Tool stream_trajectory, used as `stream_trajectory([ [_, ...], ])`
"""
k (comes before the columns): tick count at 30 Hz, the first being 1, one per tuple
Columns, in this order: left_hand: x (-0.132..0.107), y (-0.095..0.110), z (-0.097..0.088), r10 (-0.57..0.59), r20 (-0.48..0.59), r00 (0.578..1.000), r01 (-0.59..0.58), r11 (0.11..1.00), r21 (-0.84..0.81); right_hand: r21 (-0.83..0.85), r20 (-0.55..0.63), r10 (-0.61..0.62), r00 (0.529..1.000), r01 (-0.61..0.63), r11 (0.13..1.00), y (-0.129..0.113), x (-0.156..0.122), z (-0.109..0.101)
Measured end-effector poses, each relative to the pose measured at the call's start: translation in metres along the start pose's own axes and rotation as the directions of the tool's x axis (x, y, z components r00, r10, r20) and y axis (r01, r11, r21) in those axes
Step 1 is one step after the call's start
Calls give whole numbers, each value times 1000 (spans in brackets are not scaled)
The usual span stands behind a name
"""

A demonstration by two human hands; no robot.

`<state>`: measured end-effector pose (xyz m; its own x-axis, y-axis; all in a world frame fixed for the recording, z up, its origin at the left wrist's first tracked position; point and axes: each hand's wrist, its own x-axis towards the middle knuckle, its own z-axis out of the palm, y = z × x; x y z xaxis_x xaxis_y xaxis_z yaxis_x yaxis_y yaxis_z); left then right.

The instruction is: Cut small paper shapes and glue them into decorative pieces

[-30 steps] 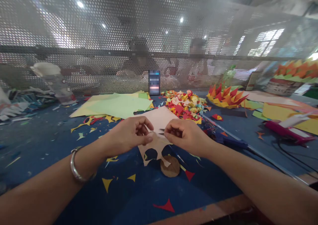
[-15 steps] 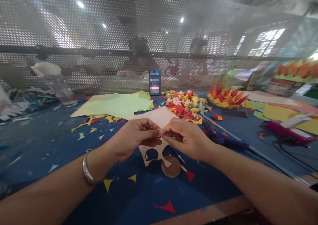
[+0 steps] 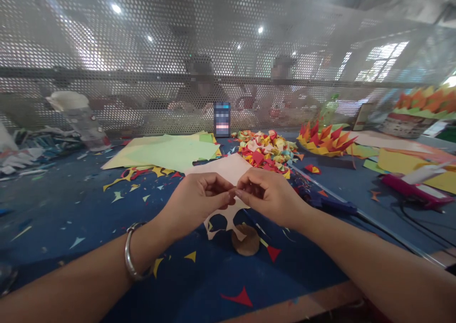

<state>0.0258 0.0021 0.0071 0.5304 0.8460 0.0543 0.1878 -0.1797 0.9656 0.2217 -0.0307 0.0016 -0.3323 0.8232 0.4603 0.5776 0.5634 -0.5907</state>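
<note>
My left hand (image 3: 194, 202) and my right hand (image 3: 269, 194) meet fingertip to fingertip over the blue table, both pinched on something small I cannot make out. Below them lies a pale pink paper sheet (image 3: 223, 168) with rounded holes cut from its near end. A brown cardboard disc (image 3: 245, 240) rests just beneath the hands. A silver bangle (image 3: 130, 259) sits on my left wrist.
Green and yellow sheets (image 3: 167, 152) lie at the back left, a heap of coloured folded pieces (image 3: 267, 149) and a spiky paper ring (image 3: 324, 137) at the back right. A pink glue gun (image 3: 413, 187) lies right. Paper scraps litter the blue table (image 3: 71, 209). A perforated screen (image 3: 142, 52) stands behind.
My hands, apart a second ago, have come together so their fingertips touch. My left arm has slid forward.
</note>
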Motion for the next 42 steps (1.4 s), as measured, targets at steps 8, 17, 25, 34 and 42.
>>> stream_trajectory([
  [8,-1,3,0,7,-37,999,-4,997,78,42,10,84,996,-84,996,1,-1,0],
  [17,-4,5,0,99,-36,994,-81,938,338,-33,49,-28,998,29,999,-1,1,-1],
  [25,-6,4,0,171,20,985,-149,783,604,-17,86,-7,996,9,1000,-3,1,0],
  [34,-7,10,-1,117,70,991,-136,853,503,-17,74,-24,997,25,1000,-4,1,-1],
  [42,-8,8,0,150,59,987,-157,803,575,-52,79,-53,995,57,997,-3,1,-2],
])
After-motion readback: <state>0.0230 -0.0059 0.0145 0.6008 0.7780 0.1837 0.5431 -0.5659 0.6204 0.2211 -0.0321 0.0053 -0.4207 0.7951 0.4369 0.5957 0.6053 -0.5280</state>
